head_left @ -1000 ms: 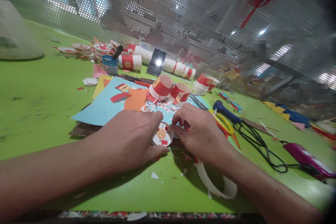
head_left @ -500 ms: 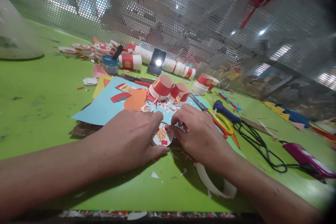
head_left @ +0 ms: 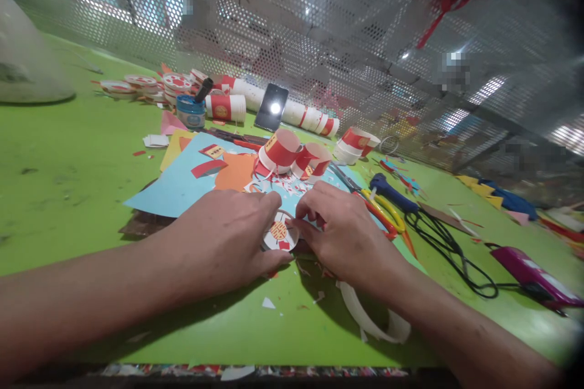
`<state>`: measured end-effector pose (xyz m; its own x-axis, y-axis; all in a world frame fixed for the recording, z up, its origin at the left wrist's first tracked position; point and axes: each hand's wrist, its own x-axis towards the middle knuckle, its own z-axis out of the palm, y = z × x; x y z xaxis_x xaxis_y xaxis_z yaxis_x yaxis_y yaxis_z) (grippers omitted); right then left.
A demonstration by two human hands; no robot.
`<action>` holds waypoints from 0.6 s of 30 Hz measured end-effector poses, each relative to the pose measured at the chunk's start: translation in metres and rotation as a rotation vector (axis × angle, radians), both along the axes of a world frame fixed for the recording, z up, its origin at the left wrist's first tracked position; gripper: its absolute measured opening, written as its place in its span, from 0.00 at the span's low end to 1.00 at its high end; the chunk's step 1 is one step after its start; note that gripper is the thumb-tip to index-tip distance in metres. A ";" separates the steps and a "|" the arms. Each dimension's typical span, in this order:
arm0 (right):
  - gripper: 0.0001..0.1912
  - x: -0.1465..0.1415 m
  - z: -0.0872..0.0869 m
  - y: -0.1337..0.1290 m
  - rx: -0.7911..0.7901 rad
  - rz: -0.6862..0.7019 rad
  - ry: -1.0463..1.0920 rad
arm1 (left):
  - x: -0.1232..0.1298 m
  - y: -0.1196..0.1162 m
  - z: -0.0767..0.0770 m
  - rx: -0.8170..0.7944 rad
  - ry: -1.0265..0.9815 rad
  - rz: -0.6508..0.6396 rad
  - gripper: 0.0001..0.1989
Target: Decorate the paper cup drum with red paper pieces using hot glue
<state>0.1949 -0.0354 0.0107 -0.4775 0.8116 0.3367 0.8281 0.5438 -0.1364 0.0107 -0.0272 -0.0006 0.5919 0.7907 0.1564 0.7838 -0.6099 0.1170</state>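
Between my two hands is a small round white paper disc (head_left: 279, 230) with an orange lattice pattern and small red pieces on it. My left hand (head_left: 228, 228) curls around its left side, thumb at the lower edge and fingers at the upper. My right hand (head_left: 340, 225) is closed in a pinch at the disc's right edge; what the fingertips hold, if anything, is too small to make out. Just beyond lie cut red-and-white paper cups (head_left: 280, 152), orange paper (head_left: 236, 171) and a light blue sheet (head_left: 176, 185) with paper scraps.
Yellow-handled scissors (head_left: 385, 209) and a blue tool (head_left: 387, 188) with a black cord lie right, near a magenta box (head_left: 531, 273). A curled white strip (head_left: 374, 319) is under my right forearm. Behind stand a blue jar (head_left: 190, 112), a phone (head_left: 272, 107) and stacked cups (head_left: 225, 108).
Both hands and the disc stay almost in place, with only a very slight shift to the left. Nothing is taken up or let go.
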 end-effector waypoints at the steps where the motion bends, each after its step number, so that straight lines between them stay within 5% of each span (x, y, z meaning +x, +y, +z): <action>1: 0.08 -0.001 0.001 0.000 -0.012 -0.006 -0.004 | 0.000 0.000 0.000 -0.002 0.003 0.000 0.13; 18: 0.08 -0.002 0.002 -0.003 -0.032 -0.023 -0.003 | -0.001 -0.001 0.001 -0.012 0.016 -0.011 0.15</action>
